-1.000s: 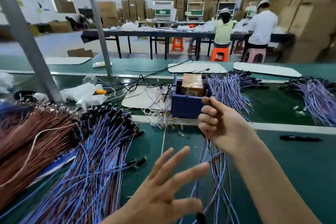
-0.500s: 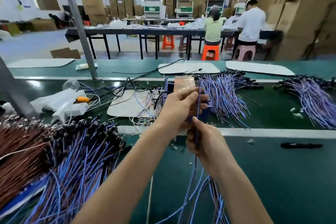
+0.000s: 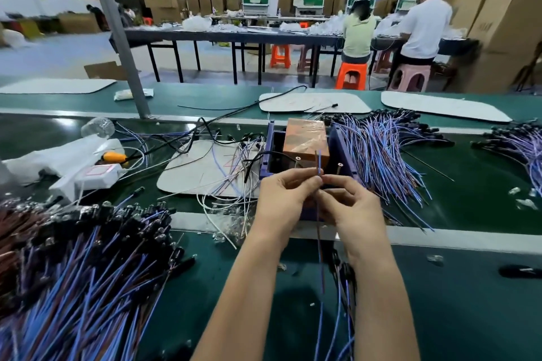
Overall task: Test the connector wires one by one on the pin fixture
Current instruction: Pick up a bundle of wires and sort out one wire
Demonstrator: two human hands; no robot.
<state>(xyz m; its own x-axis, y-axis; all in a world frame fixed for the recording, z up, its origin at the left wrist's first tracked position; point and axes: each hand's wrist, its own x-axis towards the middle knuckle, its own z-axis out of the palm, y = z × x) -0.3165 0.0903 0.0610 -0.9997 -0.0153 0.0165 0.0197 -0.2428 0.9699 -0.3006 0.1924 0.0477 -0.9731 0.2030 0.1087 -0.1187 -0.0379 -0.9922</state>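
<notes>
Your left hand and right hand meet, both pinching one blue-and-brown connector wire, its ends upright just in front of the blue pin fixture.

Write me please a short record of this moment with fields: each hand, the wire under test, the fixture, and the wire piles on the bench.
Left hand: pinches the wire near its upper end
Right hand: pinches the same wire, next to the left fingers
Wire ends: two tips point up in front of the orange block; contact with the pins cannot be told
Pin fixture: blue box just behind both hands
Left pile: blue wires, black connectors
Right pile: blue wires beside the fixture
</notes>
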